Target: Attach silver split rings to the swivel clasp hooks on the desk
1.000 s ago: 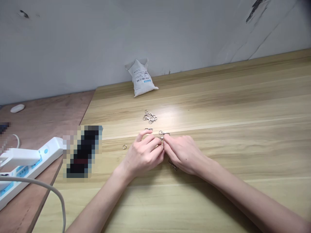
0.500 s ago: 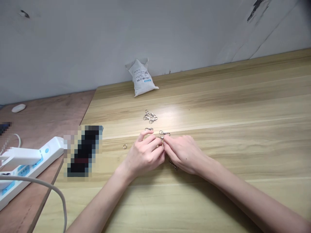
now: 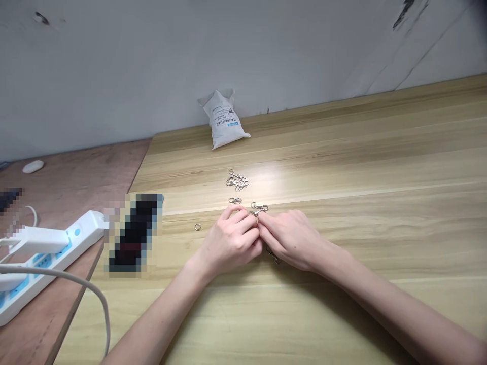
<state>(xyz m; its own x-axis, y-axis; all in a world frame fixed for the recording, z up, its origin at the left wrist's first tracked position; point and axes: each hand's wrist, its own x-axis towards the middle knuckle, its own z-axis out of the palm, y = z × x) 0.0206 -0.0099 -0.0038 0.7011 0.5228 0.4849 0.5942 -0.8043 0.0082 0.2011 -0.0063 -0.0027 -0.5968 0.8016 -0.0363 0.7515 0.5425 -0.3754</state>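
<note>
My left hand (image 3: 236,238) and my right hand (image 3: 292,235) meet fingertip to fingertip low over the wooden table. Both are closed in a pinch around a small silver swivel clasp (image 3: 254,213), whose upper part shows between them; the rest is hidden by fingers. Just beyond lie another swivel clasp (image 3: 259,206) with a ring and a further clasp (image 3: 235,201) near my left index finger. A dark metal clasp (image 3: 273,256) lies partly under my right hand. Left of my left hand rests a single metal ring (image 3: 198,227).
A small pile of metal clasps (image 3: 237,181) lies farther back. A white labelled packet (image 3: 227,121) stands near the wall. To the left are a blurred-out dark phone-like object (image 3: 133,233), a white power strip (image 3: 85,228) with plugs, a grey cable (image 3: 97,291) and a white oval case (image 3: 33,167).
The whole view has shifted slightly. My left index finger has drawn in a little, and more of the clasp shows between my fingertips. Both hands stay together in the same place.
</note>
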